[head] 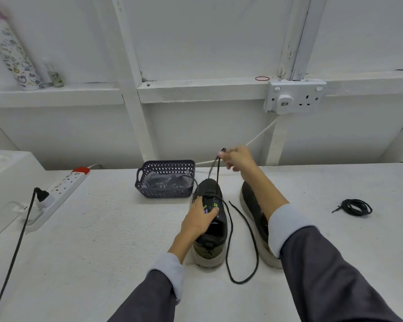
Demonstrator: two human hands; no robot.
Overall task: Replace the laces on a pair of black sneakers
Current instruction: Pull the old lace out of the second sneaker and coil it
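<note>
Two black sneakers stand side by side on the white table, toes pointing away. My left hand [199, 217] lies over the tongue and eyelets of the left sneaker [209, 231], holding it down with fingers curved round its upper. My right hand [236, 159] is raised beyond the toe and pinches one end of a black lace [216, 175] pulled up taut from the front eyelets. The lace's other end [244, 240] trails in a long loop on the table between the shoes. The right sneaker [254, 212] is partly hidden by my right forearm.
A dark plastic basket [165, 194] holding a plastic bag sits just left of the shoe's toe. A coiled black lace [356, 206] lies at the right. A white power strip [61, 194] with a black plug and cable lies at the left. The wall socket [293, 96] is behind.
</note>
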